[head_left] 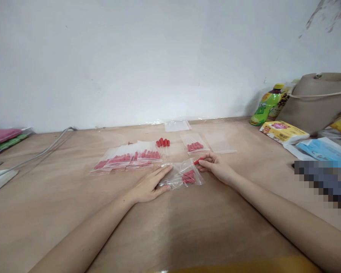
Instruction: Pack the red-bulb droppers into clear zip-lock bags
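Observation:
A clear zip bag (pixel 174 176) lies on the table in front of me, with several red-bulbed droppers inside; their bulbs (pixel 188 176) are at its right end. My left hand (pixel 150 184) rests on the bag's left end, fingers stretched out and thumb apart. At the bag's right edge, my right hand (pixel 214 167) pinches a dropper by its red bulb (pixel 198 161); its tube cannot be made out clearly. Loose droppers (pixel 163 143) lie side by side just beyond the bag. To their left, filled bags (pixel 125 159) overlap in a row.
Another filled bag (pixel 194 144) lies behind my right hand, beside a flat clear bag (pixel 220 143). A further bag (pixel 177 126) is by the wall. On the right are a green bottle (pixel 265 106), a yellow box (pixel 284 131) and a beige bag (pixel 318 100). A grey cable (pixel 49 147) runs along the left.

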